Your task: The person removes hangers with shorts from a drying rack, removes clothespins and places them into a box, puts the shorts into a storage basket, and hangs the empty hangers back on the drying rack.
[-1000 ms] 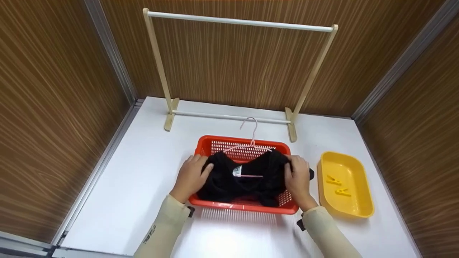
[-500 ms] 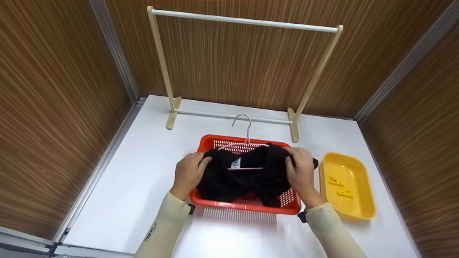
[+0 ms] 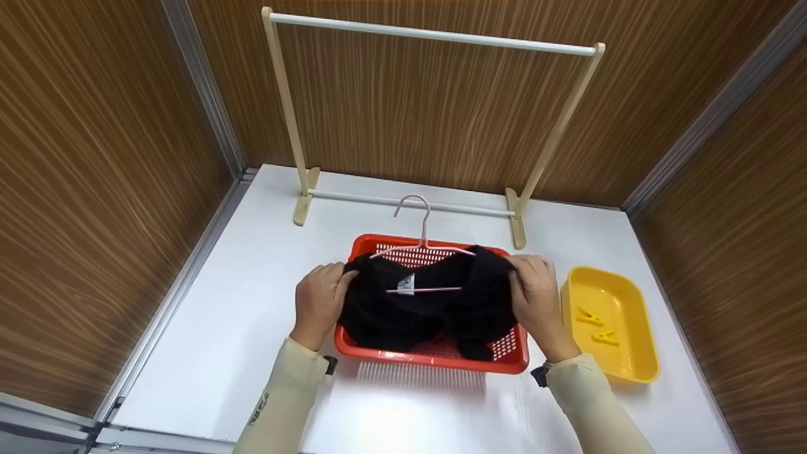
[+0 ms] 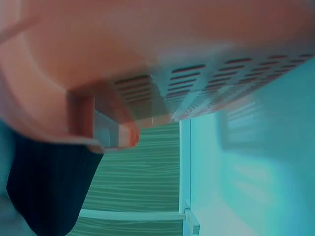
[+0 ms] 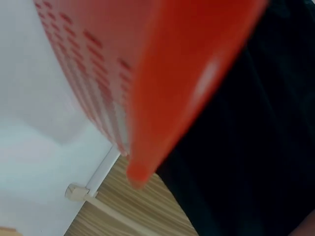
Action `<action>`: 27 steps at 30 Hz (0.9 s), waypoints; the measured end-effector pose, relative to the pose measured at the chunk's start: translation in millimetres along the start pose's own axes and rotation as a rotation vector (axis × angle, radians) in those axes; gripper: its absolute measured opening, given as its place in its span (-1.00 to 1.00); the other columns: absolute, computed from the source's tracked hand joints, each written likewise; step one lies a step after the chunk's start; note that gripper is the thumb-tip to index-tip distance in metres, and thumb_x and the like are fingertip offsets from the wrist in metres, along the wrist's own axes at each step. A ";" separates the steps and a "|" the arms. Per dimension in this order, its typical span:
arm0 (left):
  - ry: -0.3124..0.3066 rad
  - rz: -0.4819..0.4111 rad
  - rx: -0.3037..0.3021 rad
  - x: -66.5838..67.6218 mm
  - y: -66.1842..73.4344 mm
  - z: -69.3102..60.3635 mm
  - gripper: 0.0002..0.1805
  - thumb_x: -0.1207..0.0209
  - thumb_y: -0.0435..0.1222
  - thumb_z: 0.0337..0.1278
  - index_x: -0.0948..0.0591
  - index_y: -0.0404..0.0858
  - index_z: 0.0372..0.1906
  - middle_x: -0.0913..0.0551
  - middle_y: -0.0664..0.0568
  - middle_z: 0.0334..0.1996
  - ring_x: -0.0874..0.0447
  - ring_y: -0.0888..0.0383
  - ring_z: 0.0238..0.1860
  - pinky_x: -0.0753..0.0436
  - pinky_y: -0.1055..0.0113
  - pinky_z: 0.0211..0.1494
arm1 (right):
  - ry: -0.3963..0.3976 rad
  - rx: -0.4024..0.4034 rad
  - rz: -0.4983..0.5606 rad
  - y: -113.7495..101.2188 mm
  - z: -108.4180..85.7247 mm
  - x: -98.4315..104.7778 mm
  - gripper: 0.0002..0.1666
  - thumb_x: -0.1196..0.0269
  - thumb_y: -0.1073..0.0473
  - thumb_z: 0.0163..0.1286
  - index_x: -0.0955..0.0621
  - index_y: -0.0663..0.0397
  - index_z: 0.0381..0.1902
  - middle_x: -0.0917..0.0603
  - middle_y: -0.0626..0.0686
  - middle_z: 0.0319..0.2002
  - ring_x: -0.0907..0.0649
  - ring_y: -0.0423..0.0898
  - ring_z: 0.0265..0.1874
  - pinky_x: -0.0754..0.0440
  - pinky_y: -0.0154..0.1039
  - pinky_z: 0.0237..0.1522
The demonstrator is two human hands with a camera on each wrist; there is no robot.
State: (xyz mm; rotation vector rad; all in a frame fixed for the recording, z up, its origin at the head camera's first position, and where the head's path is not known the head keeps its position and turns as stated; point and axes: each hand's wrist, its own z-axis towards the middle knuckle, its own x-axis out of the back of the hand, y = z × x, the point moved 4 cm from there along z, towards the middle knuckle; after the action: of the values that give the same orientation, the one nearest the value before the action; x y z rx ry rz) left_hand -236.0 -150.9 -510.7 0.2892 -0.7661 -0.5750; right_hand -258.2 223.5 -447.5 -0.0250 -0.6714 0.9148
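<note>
A black garment (image 3: 403, 325) with a white neck label is spread over the red basket (image 3: 435, 362), and a pink hanger (image 3: 424, 243) sits inside its neckline, hook upward. My left hand (image 3: 318, 299) pinches the garment's left shoulder, thumb on top. At the other shoulder my right hand (image 3: 536, 293) grips the cloth between thumb and fingers. In the left wrist view the basket's slotted wall fills the top, with dark cloth (image 4: 49, 182) at lower left. The right wrist view has the basket rim (image 5: 182, 93) beside the cloth (image 5: 246, 147); most of that hand is hidden.
Behind the basket stands a rack with wooden legs and a white top rail (image 3: 435, 36). At the right, a yellow tray (image 3: 630, 315) holds two yellow clothespins (image 3: 605, 338). Wood-grain panels (image 3: 94, 189) enclose the white table (image 3: 252, 302) on its left, back and right.
Both hands have drawn apart, stretching the garment's shoulders wider and lifting them slightly. The hanger has shifted left and a little toward the rack.
</note>
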 end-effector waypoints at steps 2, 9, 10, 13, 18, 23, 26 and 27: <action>0.012 0.008 0.003 2.1 -1.8 -0.5 -0.56 -0.23 -0.05 0.42 -0.42 -0.15 -0.55 -0.38 0.06 -0.67 -0.41 0.03 -0.59 -0.30 0.24 -0.49 | -0.003 0.004 -0.015 2.1 -0.6 3.0 -0.75 -0.21 0.52 0.37 -0.70 0.26 -0.07 -0.74 0.16 -0.16 -0.61 0.16 -0.14 -0.36 0.03 0.07; 0.039 0.010 0.012 7.8 -7.2 -2.5 -0.55 -0.25 -0.06 0.39 -0.42 -0.17 -0.56 -0.40 0.03 -0.68 -0.43 -0.01 -0.60 -0.33 0.19 -0.51 | 0.038 0.022 -0.060 11.7 -3.7 13.6 -0.77 -0.24 0.54 0.36 -0.71 0.27 -0.11 -0.71 0.17 -0.19 -0.63 0.17 -0.17 -0.49 -0.06 0.02; 0.039 0.012 0.010 8.2 -7.5 -3.1 -0.55 -0.25 -0.06 0.39 -0.42 -0.17 -0.56 -0.40 0.03 -0.68 -0.43 -0.01 -0.60 -0.33 0.18 -0.51 | 0.038 0.025 -0.070 12.8 -4.1 14.7 -0.78 -0.24 0.54 0.36 -0.71 0.27 -0.11 -0.71 0.17 -0.19 -0.64 0.17 -0.18 -0.50 -0.08 0.02; 0.048 0.019 0.005 9.8 -8.5 -4.5 -0.56 -0.26 -0.08 0.39 -0.42 -0.18 -0.56 -0.40 0.02 -0.68 -0.43 -0.02 -0.60 -0.34 0.16 -0.52 | 0.046 0.024 -0.091 16.3 -6.5 17.9 -0.77 -0.24 0.54 0.37 -0.71 0.27 -0.11 -0.70 0.18 -0.19 -0.65 0.18 -0.17 -0.52 -0.12 0.04; 0.071 0.022 0.002 11.4 -10.7 -6.4 -0.55 -0.29 -0.09 0.35 -0.40 -0.19 -0.56 -0.38 0.01 -0.68 -0.40 -0.03 -0.61 -0.32 0.16 -0.52 | 0.073 0.006 -0.095 22.9 -12.0 21.6 -0.76 -0.24 0.57 0.35 -0.72 0.28 -0.11 -0.70 0.19 -0.20 -0.65 0.19 -0.17 -0.52 -0.12 0.06; 0.081 0.032 -0.006 10.6 -13.6 -7.2 -0.54 -0.29 -0.10 0.36 -0.38 -0.19 -0.57 -0.34 0.02 -0.68 -0.37 -0.02 -0.62 -0.29 0.19 -0.51 | 0.089 0.016 -0.106 26.4 -16.2 24.4 -0.75 -0.24 0.57 0.33 -0.73 0.28 -0.13 -0.71 0.19 -0.23 -0.66 0.19 -0.20 -0.51 -0.09 0.02; 0.108 0.038 -0.013 10.4 -15.6 -8.5 -0.54 -0.30 -0.10 0.35 -0.38 -0.21 -0.57 -0.36 0.00 -0.69 -0.37 -0.04 -0.63 -0.30 0.16 -0.52 | 0.098 0.028 -0.120 27.3 -16.9 28.0 -0.75 -0.25 0.56 0.33 -0.74 0.27 -0.13 -0.71 0.19 -0.24 -0.66 0.19 -0.21 -0.53 -0.11 0.01; 0.115 0.037 -0.018 10.3 -16.0 -9.1 -0.55 -0.30 -0.10 0.35 -0.39 -0.21 -0.57 -0.37 -0.01 -0.68 -0.38 -0.04 -0.62 -0.31 0.15 -0.52 | 0.102 0.028 -0.122 27.7 -16.9 29.6 -0.75 -0.25 0.56 0.34 -0.74 0.26 -0.13 -0.72 0.19 -0.25 -0.67 0.18 -0.21 -0.53 -0.12 0.01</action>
State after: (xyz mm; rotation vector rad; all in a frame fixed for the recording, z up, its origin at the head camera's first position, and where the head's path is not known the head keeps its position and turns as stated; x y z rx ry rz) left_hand -229.6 -169.5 -518.3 0.2887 -0.6540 -0.5252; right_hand -256.5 266.9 -453.6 -0.0056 -0.5588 0.7999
